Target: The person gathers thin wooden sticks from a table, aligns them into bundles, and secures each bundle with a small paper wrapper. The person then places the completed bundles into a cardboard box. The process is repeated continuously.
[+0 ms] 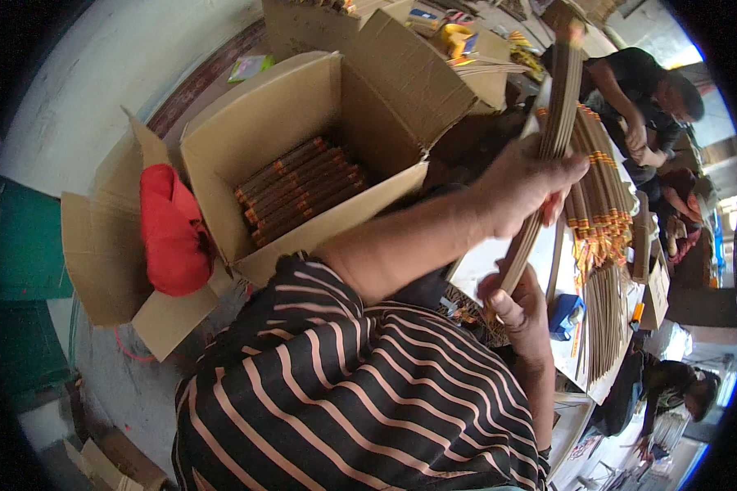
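An open brown cardboard box (303, 139) sits to my left, its flaps spread; rows of brown stick bundles with orange bands (301, 190) lie packed along its bottom, and a red cloth bag (172, 231) hangs over its near flap. Behind it stands a second cardboard carton (401, 49), with a small yellow package (454, 37) just past it. On the white table (483, 266) to my right lies a heap of bundled incense sticks with orange and yellow bands (602, 196), and a blue tape dispenser (567, 313) sits near its lower end. I hold a long thin bundle of brown incense sticks (553, 123) upright over the table: my left hand (528, 184) wraps closed around its middle, and my right hand (516, 307) pinches its lower end between thumb and fingers.
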Action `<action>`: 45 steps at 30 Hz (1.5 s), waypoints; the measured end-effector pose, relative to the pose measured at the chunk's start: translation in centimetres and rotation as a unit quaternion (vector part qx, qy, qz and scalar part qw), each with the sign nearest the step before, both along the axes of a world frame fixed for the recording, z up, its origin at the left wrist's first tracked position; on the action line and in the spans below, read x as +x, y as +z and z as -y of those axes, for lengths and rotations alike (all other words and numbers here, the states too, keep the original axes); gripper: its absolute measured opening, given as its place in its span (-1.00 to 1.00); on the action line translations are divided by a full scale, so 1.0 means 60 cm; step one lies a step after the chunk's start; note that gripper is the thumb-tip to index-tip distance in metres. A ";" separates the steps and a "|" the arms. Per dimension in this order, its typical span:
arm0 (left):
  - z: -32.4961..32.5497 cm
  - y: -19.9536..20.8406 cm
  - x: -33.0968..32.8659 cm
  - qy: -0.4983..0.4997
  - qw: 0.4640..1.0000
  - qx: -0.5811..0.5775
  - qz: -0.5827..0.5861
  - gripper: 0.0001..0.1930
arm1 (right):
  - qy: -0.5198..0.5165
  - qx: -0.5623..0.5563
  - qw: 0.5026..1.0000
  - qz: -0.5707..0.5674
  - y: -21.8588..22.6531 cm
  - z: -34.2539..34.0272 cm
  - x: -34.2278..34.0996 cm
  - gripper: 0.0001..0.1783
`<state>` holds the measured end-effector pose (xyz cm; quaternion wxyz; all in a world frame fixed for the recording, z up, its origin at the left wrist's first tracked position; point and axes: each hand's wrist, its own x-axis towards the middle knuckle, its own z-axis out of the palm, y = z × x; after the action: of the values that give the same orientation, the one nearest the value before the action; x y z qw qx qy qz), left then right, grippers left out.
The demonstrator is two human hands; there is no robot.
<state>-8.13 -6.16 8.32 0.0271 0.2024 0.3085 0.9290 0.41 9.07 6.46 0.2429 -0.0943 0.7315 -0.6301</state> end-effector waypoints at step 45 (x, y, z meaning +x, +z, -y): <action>0.555 -0.702 0.002 -0.019 0.558 -0.773 0.300 -0.70 | -0.389 0.105 0.913 -0.064 -0.078 -0.356 0.040 -0.78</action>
<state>-7.99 -39.48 -33.81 0.2822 -0.1808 0.8785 0.3405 2.80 30.45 1.80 -0.0608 0.1834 0.7860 -0.5872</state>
